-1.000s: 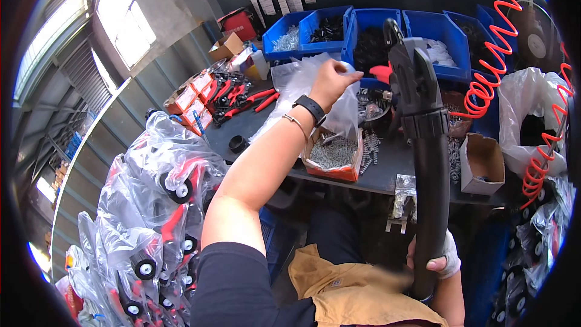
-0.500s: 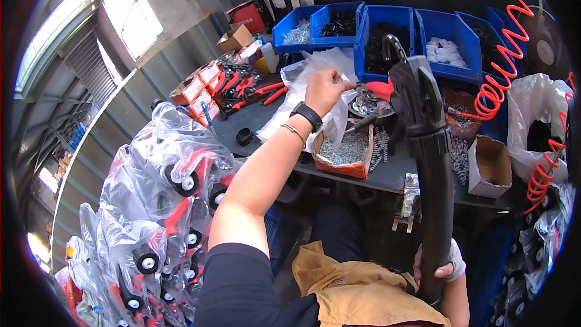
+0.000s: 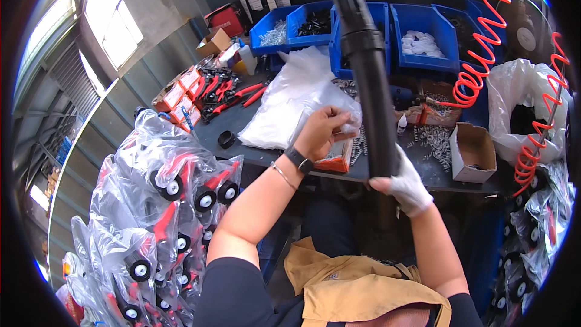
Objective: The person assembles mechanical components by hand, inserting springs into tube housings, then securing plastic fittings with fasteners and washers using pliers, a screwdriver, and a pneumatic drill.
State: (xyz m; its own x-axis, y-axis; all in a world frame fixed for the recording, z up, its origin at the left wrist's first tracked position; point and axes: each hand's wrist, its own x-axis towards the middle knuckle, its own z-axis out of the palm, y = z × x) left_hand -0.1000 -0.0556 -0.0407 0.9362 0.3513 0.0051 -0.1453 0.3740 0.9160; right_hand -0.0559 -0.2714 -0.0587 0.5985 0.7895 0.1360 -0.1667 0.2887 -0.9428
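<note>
A thick black tube with stepped collars stands tilted before the bench, a small metal stud at its top end. My right hand, in a white fingerless glove, is closed around its lower part. My left hand, bare with a watch and a bracelet on the wrist, pinches the near right edge of a white translucent plastic bag lying on the bench. The bag partly covers an orange-edged box under the left hand. Where the tube's lower end goes is dark and hard to see.
Blue bins of small parts line the bench's back. Red-handled tools lie at left, with a black ring nearer. An open carton and a red coiled hose are at right. Plastic-wrapped wheeled items pile up left.
My left hand has come nearer, drawing the bag over the orange-edged box. The right hand has risen with the tube; the tube has turned and its top now leans left, its grey-and-red head no longer showing.
</note>
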